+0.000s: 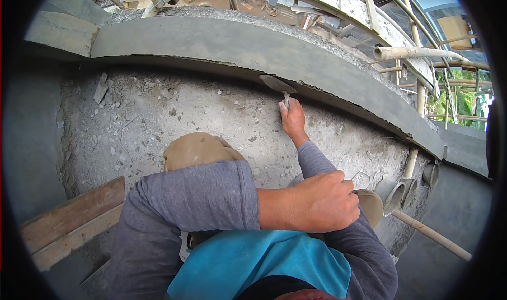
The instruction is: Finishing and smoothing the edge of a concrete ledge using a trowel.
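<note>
A pointed trowel (pixel 278 84) is in my right hand (pixel 293 121), its fingers wrapped round the handle. The blade meets the lower edge of a grey plastered ledge (pixel 211 40), which curves across the view ahead of me. My left arm crosses in front of my body. At its end, my left hand (pixel 328 202) is closed over my right forearm, near the elbow. Its fingertips are turned under, so whatever they grip is hidden. Below both arms lies rough ground (pixel 142 120) strewn with grey crumbs and chips.
Wooden planks (pixel 74 215) lean at the left. To the right, beside my right arm, are several round pipe-like openings (pixel 393 195) and a bamboo pole (pixel 433 234). Bamboo scaffolding (pixel 417 53) stands beyond the ledge. A flat shard (pixel 101 88) lies near the ledge's left end.
</note>
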Action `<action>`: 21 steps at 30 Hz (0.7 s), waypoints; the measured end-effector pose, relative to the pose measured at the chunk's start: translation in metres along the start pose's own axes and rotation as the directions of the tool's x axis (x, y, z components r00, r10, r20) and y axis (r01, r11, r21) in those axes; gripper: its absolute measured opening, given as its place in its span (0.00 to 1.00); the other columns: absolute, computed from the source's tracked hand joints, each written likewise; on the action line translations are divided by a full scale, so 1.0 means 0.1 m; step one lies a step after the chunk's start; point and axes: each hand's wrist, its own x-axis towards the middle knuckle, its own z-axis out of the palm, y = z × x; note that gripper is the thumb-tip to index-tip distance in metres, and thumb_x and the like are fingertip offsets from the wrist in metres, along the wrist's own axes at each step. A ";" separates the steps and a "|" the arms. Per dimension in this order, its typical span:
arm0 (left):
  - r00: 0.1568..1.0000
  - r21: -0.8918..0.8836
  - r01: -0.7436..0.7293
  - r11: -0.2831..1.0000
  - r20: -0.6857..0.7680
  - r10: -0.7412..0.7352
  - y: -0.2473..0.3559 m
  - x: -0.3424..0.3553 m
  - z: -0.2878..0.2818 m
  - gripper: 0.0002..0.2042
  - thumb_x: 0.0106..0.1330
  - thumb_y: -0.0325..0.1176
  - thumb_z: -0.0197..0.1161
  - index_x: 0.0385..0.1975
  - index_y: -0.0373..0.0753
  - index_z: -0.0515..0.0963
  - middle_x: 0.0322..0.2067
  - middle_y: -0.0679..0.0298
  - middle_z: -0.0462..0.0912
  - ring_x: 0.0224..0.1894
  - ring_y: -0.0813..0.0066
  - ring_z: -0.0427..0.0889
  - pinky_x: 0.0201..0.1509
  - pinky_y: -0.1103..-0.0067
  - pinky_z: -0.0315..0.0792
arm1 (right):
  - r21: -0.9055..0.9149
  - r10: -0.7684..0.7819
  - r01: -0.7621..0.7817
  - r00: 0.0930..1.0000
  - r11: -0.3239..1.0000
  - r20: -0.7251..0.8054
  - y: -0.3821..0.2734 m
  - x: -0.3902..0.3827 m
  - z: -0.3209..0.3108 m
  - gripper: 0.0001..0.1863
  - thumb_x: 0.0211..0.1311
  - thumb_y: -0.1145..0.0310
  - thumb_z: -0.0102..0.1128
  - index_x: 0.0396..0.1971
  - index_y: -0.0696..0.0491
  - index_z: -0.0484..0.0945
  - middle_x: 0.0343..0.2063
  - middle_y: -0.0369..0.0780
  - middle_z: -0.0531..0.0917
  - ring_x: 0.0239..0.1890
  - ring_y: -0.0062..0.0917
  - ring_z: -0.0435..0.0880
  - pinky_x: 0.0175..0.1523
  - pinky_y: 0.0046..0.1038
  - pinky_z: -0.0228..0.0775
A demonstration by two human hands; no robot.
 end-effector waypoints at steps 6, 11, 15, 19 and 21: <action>1.000 -0.015 0.008 1.000 0.019 -0.008 0.00 0.00 -0.03 0.04 0.51 0.33 0.61 0.19 0.41 0.75 0.19 0.68 0.74 0.27 0.74 0.74 0.27 0.77 0.63 | 0.108 -0.037 0.041 0.999 0.993 -0.037 -0.11 -0.12 0.01 0.15 0.65 0.60 0.57 0.38 0.58 0.71 0.36 0.51 0.76 0.41 0.49 0.74 0.47 0.45 0.66; 1.000 -0.033 0.013 0.999 0.014 -0.012 0.00 -0.02 -0.02 0.05 0.50 0.33 0.61 0.19 0.41 0.75 0.19 0.68 0.74 0.27 0.74 0.74 0.28 0.77 0.64 | 0.253 0.052 -0.030 0.995 0.967 -0.080 -0.28 -0.09 0.00 0.16 0.67 0.59 0.55 0.39 0.59 0.71 0.36 0.51 0.76 0.40 0.49 0.75 0.46 0.45 0.66; 1.000 -0.034 0.010 0.999 0.006 -0.010 0.00 -0.04 -0.05 0.05 0.51 0.33 0.61 0.18 0.41 0.75 0.19 0.68 0.74 0.27 0.74 0.75 0.28 0.77 0.64 | 0.189 0.019 0.001 0.994 0.982 -0.106 -0.29 0.00 0.07 0.16 0.65 0.59 0.57 0.38 0.58 0.73 0.37 0.50 0.77 0.40 0.48 0.76 0.46 0.44 0.67; 1.000 -0.041 0.011 0.999 -0.014 -0.012 -0.01 -0.02 -0.09 0.05 0.51 0.32 0.60 0.19 0.41 0.74 0.19 0.68 0.72 0.26 0.74 0.73 0.29 0.77 0.63 | -0.068 -0.071 0.067 0.996 0.995 -0.056 -0.37 0.02 -0.04 0.13 0.62 0.61 0.61 0.33 0.56 0.75 0.35 0.48 0.79 0.38 0.46 0.78 0.44 0.43 0.68; 0.999 -0.064 -0.012 0.998 -0.033 0.010 -0.04 -0.01 -0.09 0.05 0.51 0.32 0.60 0.19 0.41 0.74 0.18 0.68 0.71 0.25 0.74 0.73 0.29 0.78 0.63 | -0.231 -0.126 0.150 0.985 0.961 0.115 -0.41 -0.02 -0.16 0.14 0.59 0.58 0.62 0.31 0.55 0.76 0.35 0.47 0.80 0.39 0.45 0.79 0.45 0.45 0.67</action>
